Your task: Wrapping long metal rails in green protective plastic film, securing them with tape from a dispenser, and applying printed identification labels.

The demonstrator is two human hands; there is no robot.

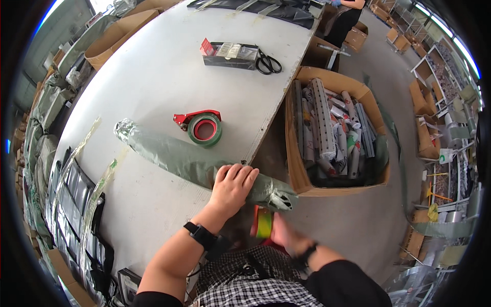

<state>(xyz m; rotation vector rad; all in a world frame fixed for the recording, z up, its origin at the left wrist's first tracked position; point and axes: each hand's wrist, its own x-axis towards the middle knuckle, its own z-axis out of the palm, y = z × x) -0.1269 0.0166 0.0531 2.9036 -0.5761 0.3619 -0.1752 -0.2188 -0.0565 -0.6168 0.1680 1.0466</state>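
Left hand (231, 190) of yours: palm down, unclenched, laid over the green plastic-wrapped roll (179, 159); pressure cannot be judged. Right hand (285, 233): closed on a red and yellow-green roll (264, 224), probably tape; finger placement blurred.

Key relation: your wrapped roll slants from left of centre down to lower centre, its long axis running across you. Its right end overhangs the edge of the white table (148, 77). Your left hand sits right of its midpoint; your right hand, just below that overhanging end and apart from it, is the nearer to the end.

Containers and surroundings, left to right:
- Lower left: black package (76, 189) with clear tape strips across it.
- Upper left: open carton (117, 36) beside the table; contents not readable.
- Centre: red tape dispenser (193, 129) loaded with green tape, lying just beyond your wrapped roll.
- Upper centre: small black box (230, 62) holding packets and a red card; black-handled scissors (268, 60) at its right end.
- Right of centre: large cardboard box (337, 192), open, packed with rolled tubes (323, 117), mostly grey and white, standing or leaning lengthwise.
- Far right: further open carton (427, 138), contents too small to tell.
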